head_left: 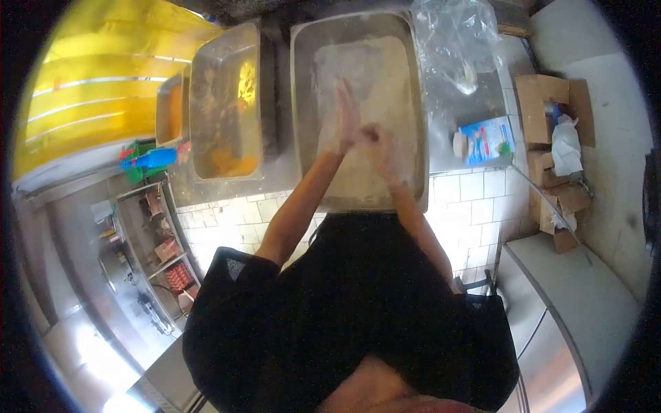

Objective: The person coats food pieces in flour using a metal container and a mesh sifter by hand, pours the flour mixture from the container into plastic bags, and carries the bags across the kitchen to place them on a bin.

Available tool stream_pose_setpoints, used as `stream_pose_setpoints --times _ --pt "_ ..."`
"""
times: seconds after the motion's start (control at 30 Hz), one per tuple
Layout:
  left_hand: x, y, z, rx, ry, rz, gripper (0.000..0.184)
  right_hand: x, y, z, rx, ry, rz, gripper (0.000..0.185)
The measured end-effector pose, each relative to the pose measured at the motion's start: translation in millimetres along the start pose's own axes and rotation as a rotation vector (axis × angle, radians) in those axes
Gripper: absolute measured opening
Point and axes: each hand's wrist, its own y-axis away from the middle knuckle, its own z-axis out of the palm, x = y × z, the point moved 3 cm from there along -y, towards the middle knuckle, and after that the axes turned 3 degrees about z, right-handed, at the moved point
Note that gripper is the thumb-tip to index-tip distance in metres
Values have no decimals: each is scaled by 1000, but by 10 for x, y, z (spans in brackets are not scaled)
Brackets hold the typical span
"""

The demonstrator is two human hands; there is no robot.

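Over a deep metal pan (422, 138), my left hand (348, 117) is held edge-on with its fingers stretched out and nothing in it. My right hand (383, 153) is beside its heel, fingers curled in; whether they hold anything is hidden. The two hands are very close, perhaps touching. Pale flour-like powder (389, 76) covers the bottom of the pan below them, and whitish dust coats my right hand.
Left of the pan stands a metal tray (224, 117) with orange residue, beside a smaller tray (170, 110) and a blue bottle (155, 158). To the right are a clear plastic bag (458, 41), a blue-and-white packet (487, 140) and cardboard boxes (540, 93).
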Motion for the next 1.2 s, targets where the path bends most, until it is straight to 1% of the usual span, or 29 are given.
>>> stream_pose_setpoints --times 0.03,0.07,0.13,0.17,0.2,0.23,0.27,0.3,0.37,0.4,0.43,0.47,0.5,0.53,0.57,0.6,0.63,0.67,0.73,0.77,0.83,0.87,0.93,0.97,1.03,1.1,1.13,1.17,1.2 --pt "-193 87 53 63 252 -125 68 -46 19 51 34 -34 -115 31" --pt "-394 128 139 128 505 -246 69 -57 42 80 42 -30 -115 31" --pt "-706 131 328 257 1017 -481 72 -308 123 98 -163 -96 -136 25" --pt "-767 147 346 276 1151 -537 73 -252 139 162 -152 -92 -138 25" --pt "-759 116 321 304 1283 -596 74 -141 151 251 -116 -17 -223 25" --pt "-481 17 117 145 1232 -573 68 -44 176 324 -80 59 -304 25" --pt "-274 -65 -36 -10 1177 -545 62 20 187 356 -68 64 -306 25" --pt "-217 -123 -106 -17 1186 -532 62 75 173 370 -81 32 -274 26" --pt "-231 -189 -205 14 900 -608 70 306 149 408 -82 5 -243 28" --pt "-367 -245 -170 7 910 -598 70 484 125 403 -2 -59 -286 29" --pt "-643 -273 -74 24 823 -702 68 427 155 323 42 -88 -308 30" --pt "-814 -327 1 30 782 -750 68 362 186 240 86 -115 -331 30" --pt "-982 -383 74 36 742 -799 67 -5 303 32 49 -252 -141 31" --pt "-1079 -487 161 -72 596 -794 63 -183 405 -85 13 -389 47 32" --pt "-1168 -579 261 -176 448 -785 60 -156 476 -153 27 -383 43 32" --pt "-1241 -659 359 -278 299 -773 57 -129 551 -277 110 -301 -49 30" --pt "-1289 -746 446 -375 148 -754 54 -81 614 -369 155 -256 -96 29" --pt "-1331 -789 517 -427 76 -741 53 -34 679 -461 202 -209 -140 29" --pt "-1397 -848 654 -525 -50 -712 52 76 799 -544 245 -272 -74 25" --pt "-1405 -864 765 -550 -46 -678 52 117 853 -572 262 -294 -47 24" --pt "-1425 -914 1013 -572 29 -585 53 9 917 -654 310 -187 78 19" --pt "-1424 -929 1142 -581 85 -529 53 18 946 -657 314 -190 87 19" --pt "-1434 -948 1391 -599 212 -430 54 26 1022 -665 366 -12 37 14" --pt "-1446 -948 1485 -614 272 -391 54 57 1048 -655 370 -13 43 14" --pt "-1470 -936 1649 -646 412 -324 55 159 1120 -578 327 54 42 13" --pt "-1453 -926 1800 -665 527 -254 55 364 1204 -477 336 -255 34 10" --pt "-1428 -904 1861 -668 606 -216 56 361 1244 -472 325 -62 28 9" --pt "-1286 -903 1797 -761 378 -245 57 260 1245 -476 308 133 22 9" --pt "-1143 -915 1739 -762 386 -245 57 226 1239 -500 310 139 26 9"
